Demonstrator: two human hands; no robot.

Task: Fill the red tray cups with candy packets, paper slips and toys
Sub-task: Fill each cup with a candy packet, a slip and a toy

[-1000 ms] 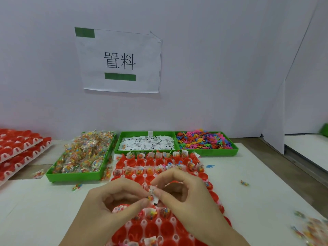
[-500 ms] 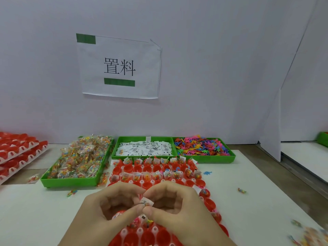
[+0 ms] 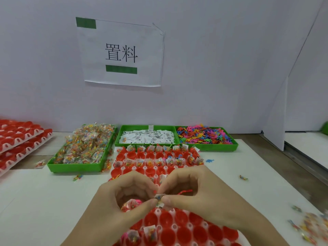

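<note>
Red tray point(image 3: 179, 226): lies on the white table point(image 3: 44, 206), many cups, the landmark for all that follows. Left hand point(image 3: 124, 197): above the tray's middle, fingers curled, thumb and forefinger pinching a small packet point(image 3: 158, 199) with a white slip; a candy packet point(image 3: 131, 205) shows inside the curl of its palm. Right hand point(image 3: 200, 190): above the tray's middle, fingers curled, thumb and forefinger pinching the same small packet from the other side, fingertips of the two hands meeting. Tray cups: far rows hold packets and slips; near rows mostly bare red, a few at the near left filled. Green bin of candy packets point(image 3: 83, 151): beyond the tray, to its far left. Green bin of paper slips point(image 3: 147, 136): directly behind the tray. Green bin of coloured toys point(image 3: 205, 137): behind the tray, to the right. Stacked red trays point(image 3: 19, 139): far left of the tray. Loose packets point(image 3: 312, 226): right of the tray, blurred. Paper sign point(image 3: 122, 54): on the wall behind the tray.
</note>
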